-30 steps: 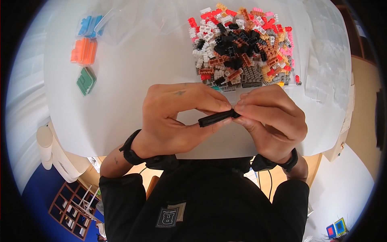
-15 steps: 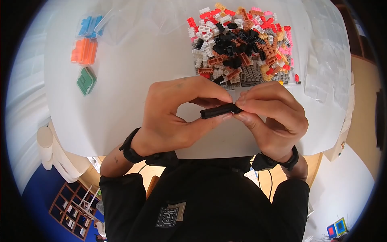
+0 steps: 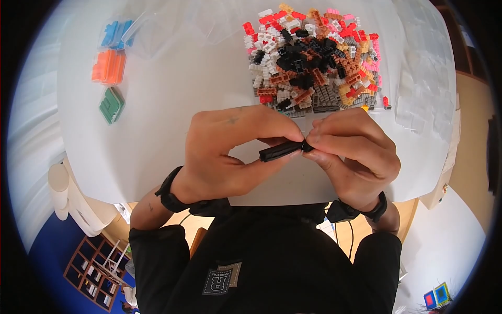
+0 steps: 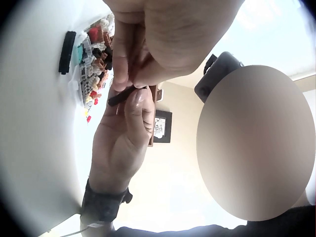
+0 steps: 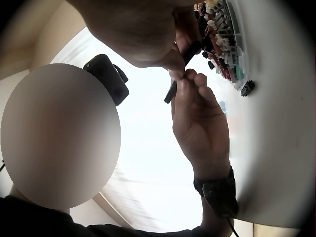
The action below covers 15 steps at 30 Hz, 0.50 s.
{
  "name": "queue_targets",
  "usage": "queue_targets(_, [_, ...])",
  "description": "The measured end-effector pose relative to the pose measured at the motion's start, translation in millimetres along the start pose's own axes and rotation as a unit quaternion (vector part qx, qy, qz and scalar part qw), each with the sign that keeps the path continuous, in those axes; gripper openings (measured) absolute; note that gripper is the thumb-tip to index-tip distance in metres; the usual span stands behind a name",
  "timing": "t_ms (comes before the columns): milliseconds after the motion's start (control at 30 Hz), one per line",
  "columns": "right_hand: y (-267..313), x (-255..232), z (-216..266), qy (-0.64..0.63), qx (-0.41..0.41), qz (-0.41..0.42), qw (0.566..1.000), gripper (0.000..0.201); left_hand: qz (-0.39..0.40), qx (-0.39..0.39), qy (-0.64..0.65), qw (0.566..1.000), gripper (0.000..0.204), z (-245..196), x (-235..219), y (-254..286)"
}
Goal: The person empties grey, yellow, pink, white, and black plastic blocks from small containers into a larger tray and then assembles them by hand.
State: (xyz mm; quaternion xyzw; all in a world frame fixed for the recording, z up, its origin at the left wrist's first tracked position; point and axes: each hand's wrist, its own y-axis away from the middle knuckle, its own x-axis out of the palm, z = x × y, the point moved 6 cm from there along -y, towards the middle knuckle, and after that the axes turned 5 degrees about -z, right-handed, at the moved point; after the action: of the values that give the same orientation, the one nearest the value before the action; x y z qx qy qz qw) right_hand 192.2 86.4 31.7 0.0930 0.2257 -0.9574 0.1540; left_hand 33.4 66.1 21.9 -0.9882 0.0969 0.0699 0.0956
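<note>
A dark, bar-shaped black building-block piece [image 3: 280, 151] is pinched between the thumb and fingers of my left hand [image 3: 222, 152], its left end sticking out. My right hand [image 3: 361, 152] pinches the black part at its right end, with the fingertips of both hands almost meeting. In the right wrist view a black length [image 5: 170, 92] shows below the fingertips and another black length [image 5: 192, 51] above them. The join between the parts is hidden by the fingers. On the table in the left wrist view lies a separate black block strip [image 4: 67, 53].
Beyond the hands is a heap of small toy bricks [image 3: 314, 63] in black, white, brown, red and grey. Blue [image 3: 116, 34], orange [image 3: 109, 66] and green [image 3: 111, 105] packs lie at the left of the white table [image 3: 157, 157]. Clear plastic bags [image 3: 426, 99] lie at the right.
Both hands rose slightly and came back down. The black piece turned nearly level, then tilted again with its left end lower. Both hands kept their pinch.
</note>
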Motion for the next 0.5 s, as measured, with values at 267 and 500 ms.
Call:
queue_targets(267, [1.1, 0.7, 0.2, 0.000, 0.014, 0.000, 1.000, 0.026, -0.016, 0.070, -0.031, 0.997, 0.021, -3.5, 3.2, 0.9])
queue_targets(500, [2.7, 1.8, 1.6, 0.004, 0.012, -0.005, 1.000, 0.027, -0.051, 0.073, -0.044, 0.995, 0.018, -2.1, 4.0, 2.9])
